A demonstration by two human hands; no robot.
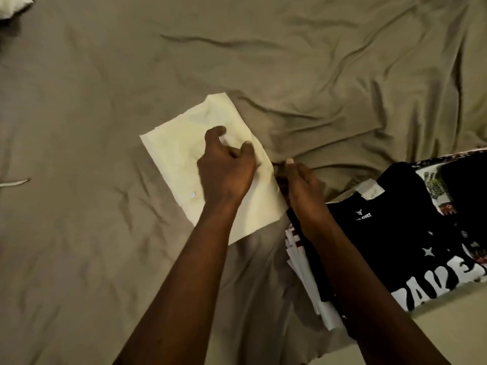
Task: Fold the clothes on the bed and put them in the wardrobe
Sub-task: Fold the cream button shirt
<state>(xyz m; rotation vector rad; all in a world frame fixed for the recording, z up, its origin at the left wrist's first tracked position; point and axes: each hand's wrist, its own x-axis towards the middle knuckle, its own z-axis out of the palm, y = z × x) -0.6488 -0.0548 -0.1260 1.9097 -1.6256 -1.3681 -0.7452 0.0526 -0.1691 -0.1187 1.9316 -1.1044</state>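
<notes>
Cream folded garment lies flat on the olive bed, beside a stack of dark folded clothes. The left hand has its fingers curved down onto the garment's middle. The right hand has its fingers tucked at the garment's right edge. Whether either set of fingers is grasping cannot be told.

"AKE" on black shirt

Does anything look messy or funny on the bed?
Yes. The clothes pile beneath the black shirt is sloppy: white layers stick out unevenly on its left. The bedsheet is rumpled. The cream garment looks neat.
</notes>
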